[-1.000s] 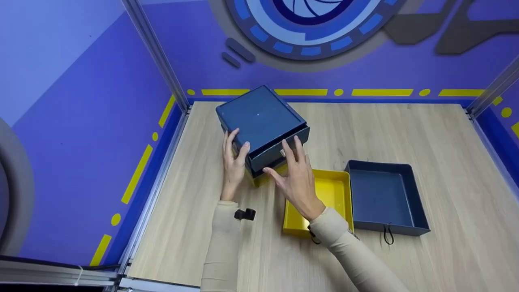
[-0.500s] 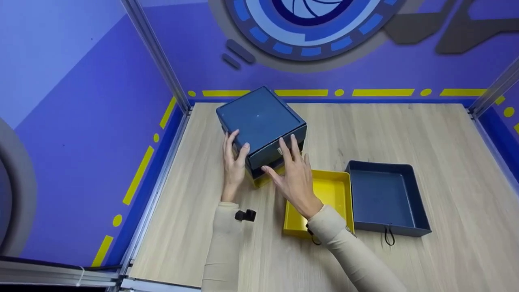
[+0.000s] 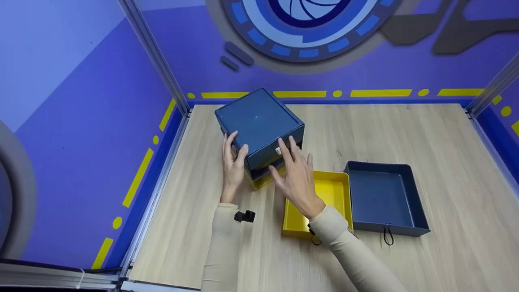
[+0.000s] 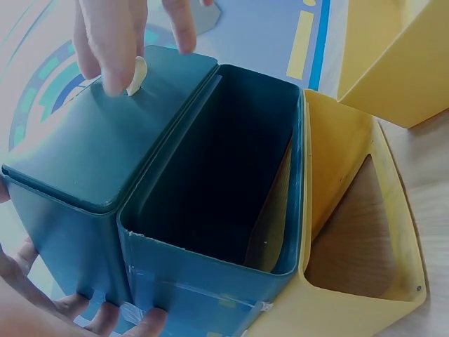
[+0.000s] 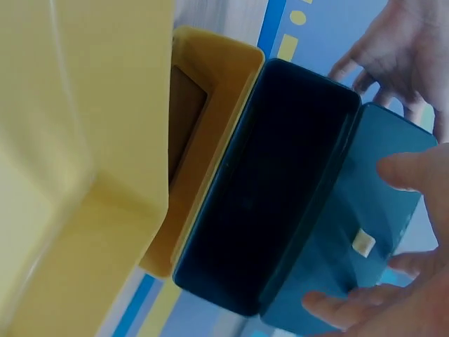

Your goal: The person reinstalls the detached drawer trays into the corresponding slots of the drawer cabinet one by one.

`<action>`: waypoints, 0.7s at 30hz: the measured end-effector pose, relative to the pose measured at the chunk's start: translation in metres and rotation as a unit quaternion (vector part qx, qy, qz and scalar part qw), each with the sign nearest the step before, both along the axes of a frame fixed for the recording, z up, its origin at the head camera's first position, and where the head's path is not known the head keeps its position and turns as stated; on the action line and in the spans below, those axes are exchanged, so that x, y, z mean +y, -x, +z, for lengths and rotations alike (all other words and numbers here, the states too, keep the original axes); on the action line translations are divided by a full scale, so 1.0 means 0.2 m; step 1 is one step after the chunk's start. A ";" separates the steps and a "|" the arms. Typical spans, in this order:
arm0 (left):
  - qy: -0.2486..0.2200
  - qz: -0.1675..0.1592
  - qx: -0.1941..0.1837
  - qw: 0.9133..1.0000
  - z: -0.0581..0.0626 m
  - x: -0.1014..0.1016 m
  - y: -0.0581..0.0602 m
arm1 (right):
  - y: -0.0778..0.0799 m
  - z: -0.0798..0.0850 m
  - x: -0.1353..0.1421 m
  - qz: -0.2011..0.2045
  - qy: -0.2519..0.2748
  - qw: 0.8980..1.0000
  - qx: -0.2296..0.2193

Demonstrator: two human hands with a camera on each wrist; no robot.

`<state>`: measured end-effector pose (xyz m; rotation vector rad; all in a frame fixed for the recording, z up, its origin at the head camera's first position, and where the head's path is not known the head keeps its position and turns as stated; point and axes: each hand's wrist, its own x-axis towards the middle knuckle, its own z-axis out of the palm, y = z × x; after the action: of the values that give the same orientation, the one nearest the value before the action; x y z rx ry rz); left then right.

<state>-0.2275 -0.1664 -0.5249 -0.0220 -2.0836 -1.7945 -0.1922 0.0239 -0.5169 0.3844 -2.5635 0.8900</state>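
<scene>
As the left hand point(image 3: 233, 168) braces the side of a three-tier cabinet point(image 3: 257, 115), the head view shows the right hand point(image 3: 298, 176) spread against a blue drawer front point(image 3: 263, 156) that jutted from the top tier a second ago and now sits flush. The cabinet stands angled on the wooden table point(image 3: 182, 231); to its right lie a loose yellow drawer point(image 3: 332, 190) and, just beside that, a loose blue drawer point(image 3: 381, 198). From the left wrist, left fingertips press along the cabinet's side, while a right fingertip overlaps the pale tab point(image 4: 138, 76); whether they touch, I cannot tell. From the right wrist, the right fingers splay around the tab, pinching nothing, with the yellow drawer large in the foreground. One tier now looks filled; the blue opening point(image 5: 245, 196) and yellow opening point(image 5: 217, 84) hold no drawer.
</scene>
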 end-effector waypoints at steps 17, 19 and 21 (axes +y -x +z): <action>-0.005 0.008 0.005 1.000 -0.02 0.01 0.00 | -0.20 0.23 0.51 -0.129 -0.064 0.980 -0.136; -0.006 0.008 0.005 1.000 -0.01 0.01 0.00 | -0.24 0.23 0.57 -0.147 -0.066 0.977 -0.136; -0.005 0.009 0.004 1.000 -0.01 0.01 0.00 | -0.29 0.22 0.63 -0.171 -0.068 0.973 -0.139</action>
<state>-0.2277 -0.1642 -0.5273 -0.0074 -2.0619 -1.7909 -0.1337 0.1507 -0.4725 -0.1572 -2.8329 0.6821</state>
